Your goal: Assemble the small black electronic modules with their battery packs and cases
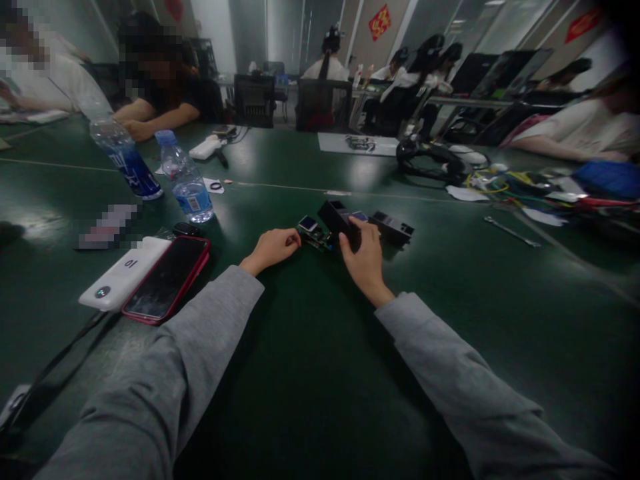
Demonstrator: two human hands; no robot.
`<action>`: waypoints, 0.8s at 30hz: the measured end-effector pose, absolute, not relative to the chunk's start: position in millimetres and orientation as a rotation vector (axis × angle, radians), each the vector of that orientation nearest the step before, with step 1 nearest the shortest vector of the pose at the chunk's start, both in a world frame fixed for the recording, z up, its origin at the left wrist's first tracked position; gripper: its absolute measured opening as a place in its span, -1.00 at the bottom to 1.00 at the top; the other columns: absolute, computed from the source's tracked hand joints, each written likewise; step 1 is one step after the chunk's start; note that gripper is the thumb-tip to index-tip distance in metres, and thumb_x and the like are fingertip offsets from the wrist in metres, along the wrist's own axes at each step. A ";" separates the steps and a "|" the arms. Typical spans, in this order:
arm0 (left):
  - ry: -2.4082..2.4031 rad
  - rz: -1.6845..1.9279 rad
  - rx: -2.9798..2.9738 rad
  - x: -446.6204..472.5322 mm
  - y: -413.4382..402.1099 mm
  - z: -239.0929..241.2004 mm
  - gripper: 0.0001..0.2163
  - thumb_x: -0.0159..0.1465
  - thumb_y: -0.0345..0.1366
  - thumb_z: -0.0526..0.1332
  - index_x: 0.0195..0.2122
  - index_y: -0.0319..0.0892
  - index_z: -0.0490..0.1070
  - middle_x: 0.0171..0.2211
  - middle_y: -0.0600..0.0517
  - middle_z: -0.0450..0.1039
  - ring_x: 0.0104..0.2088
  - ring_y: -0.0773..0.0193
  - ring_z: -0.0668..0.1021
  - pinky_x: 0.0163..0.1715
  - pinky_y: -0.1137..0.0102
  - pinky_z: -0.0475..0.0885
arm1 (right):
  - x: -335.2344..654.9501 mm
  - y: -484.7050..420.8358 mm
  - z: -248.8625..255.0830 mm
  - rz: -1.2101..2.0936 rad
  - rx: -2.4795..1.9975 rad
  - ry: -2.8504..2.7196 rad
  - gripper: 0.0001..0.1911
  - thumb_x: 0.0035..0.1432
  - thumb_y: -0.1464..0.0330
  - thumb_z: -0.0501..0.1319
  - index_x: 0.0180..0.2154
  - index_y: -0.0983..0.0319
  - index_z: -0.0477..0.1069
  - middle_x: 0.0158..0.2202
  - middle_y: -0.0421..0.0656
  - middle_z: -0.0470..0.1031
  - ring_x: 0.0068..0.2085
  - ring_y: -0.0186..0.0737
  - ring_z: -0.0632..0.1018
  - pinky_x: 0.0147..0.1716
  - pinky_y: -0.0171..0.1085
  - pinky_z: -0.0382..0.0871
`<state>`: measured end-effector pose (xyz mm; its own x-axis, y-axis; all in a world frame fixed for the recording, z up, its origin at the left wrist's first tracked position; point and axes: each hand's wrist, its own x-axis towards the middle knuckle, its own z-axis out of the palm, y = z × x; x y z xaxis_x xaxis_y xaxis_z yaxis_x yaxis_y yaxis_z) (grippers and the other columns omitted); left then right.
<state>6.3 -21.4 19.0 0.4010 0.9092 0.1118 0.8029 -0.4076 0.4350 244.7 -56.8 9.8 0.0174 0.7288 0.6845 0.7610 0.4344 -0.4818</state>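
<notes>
My left hand [273, 248] rests on the dark green table [310, 373], fingers curled and pinched at the edge of a small green circuit board [316, 235] with a little screen. My right hand [364, 257] is closed on a black rectangular block [336, 217], tilted up over the board. Another black block [395, 229] lies flat just right of that hand. Both arms wear grey sleeves.
A red-cased phone [167, 279] and a white power bank [125, 273] lie to the left, with two water bottles [187, 177] behind them. Cables and a headset [435, 160] sit far right, a wrench [510, 231] beside them. Other people sit around the table.
</notes>
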 end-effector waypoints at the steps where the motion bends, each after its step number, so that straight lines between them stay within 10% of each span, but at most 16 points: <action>1: 1.489 0.485 2.351 6.2 -21.4 18.9 -0.84 0.31 -0.27 0.15 -0.17 -0.09 0.49 -0.31 0.07 0.53 -0.33 0.29 0.53 -0.33 0.39 0.36 | 244.8 -56.6 9.6 -0.042 -1.295 -1.714 -0.58 0.31 0.23 0.12 0.14 0.22 0.29 0.06 0.03 0.37 0.10 0.02 0.42 0.12 0.11 0.36; 24: 1.486 0.506 2.376 6.3 -21.4 18.3 -0.83 0.29 -0.28 0.14 -0.18 -0.08 0.50 -0.31 0.07 0.54 -0.32 0.28 0.54 -0.33 0.39 0.35 | 243.8 -57.0 10.1 0.027 -1.303 -1.725 -0.57 0.30 0.22 0.13 0.15 0.21 0.30 0.06 0.04 0.38 0.08 0.03 0.45 0.07 0.11 0.40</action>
<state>6.3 -21.4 18.3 0.4049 0.9037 0.1392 0.8007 -0.4239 0.4233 243.8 -57.0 10.1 0.0084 0.7590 0.6510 0.7383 0.4344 -0.5160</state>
